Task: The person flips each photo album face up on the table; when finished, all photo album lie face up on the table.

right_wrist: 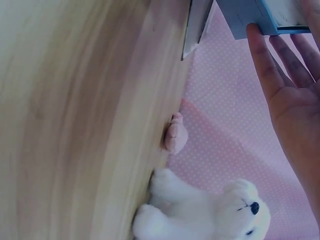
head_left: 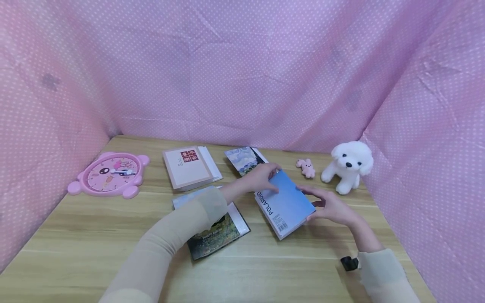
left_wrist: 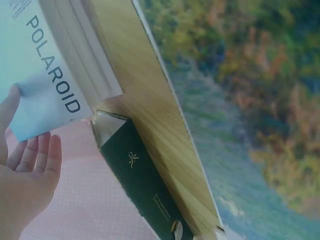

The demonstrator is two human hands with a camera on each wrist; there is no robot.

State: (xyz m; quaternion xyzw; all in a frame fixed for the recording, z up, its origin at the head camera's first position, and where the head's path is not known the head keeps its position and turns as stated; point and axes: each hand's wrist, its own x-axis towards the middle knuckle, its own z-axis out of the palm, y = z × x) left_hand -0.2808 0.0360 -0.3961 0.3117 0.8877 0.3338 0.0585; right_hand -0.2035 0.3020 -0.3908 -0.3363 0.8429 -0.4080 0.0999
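Observation:
Both hands hold a blue photo album [head_left: 289,195] marked "POLAROID", tilted above the table right of centre. My left hand [head_left: 262,176] is at its far left corner; in the left wrist view the thumb lies on the cover and the fingers go behind the edge. My right hand [head_left: 331,206] grips the right edge, fingers and thumb spread apart along it. In the right wrist view its fingertips touch the album's blue edge [right_wrist: 245,17]. Behind the left hand lies an album with a cloud painting [head_left: 242,159], partly covered. The left forearm crosses over another painting-covered album [head_left: 212,240].
A cream album with red squares [head_left: 187,168] lies at the back left. Further left is a pink toy clock [head_left: 113,173]. A small pink plush [head_left: 306,168] and a white plush dog [head_left: 348,164] are at the back right. A black object [head_left: 348,264] is beside the right cuff.

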